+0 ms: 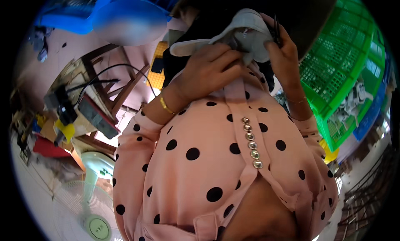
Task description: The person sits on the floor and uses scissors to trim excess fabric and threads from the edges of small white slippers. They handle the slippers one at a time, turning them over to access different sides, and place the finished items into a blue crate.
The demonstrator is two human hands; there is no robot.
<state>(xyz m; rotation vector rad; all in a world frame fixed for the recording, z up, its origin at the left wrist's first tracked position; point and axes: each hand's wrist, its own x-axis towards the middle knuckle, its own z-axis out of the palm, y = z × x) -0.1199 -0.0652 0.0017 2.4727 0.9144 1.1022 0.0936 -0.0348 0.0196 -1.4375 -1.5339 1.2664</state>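
A white shoe upper (246, 21) is held up in front of my chest, over a dark area at my lap. Its pale flap or strap sticks out to the left. My left hand (212, 70), with a gold band at the wrist, has its fingers curled and closed at the near edge of the upper. On the far right side, my right hand (285, 55) grips the upper between thumb and fingers. Dark thread snips (276, 29) also sit in that hand, points upward. The left fingertips are partly hidden by the upper.
Green plastic crates (339, 45) stand close on the right, with several white pieces (354, 100) in the lower one. On the left are a wooden frame (133, 80), a curved black cable (121, 65) and a standing fan (98, 224). Blue plastic containers (68, 22) lie at upper left.
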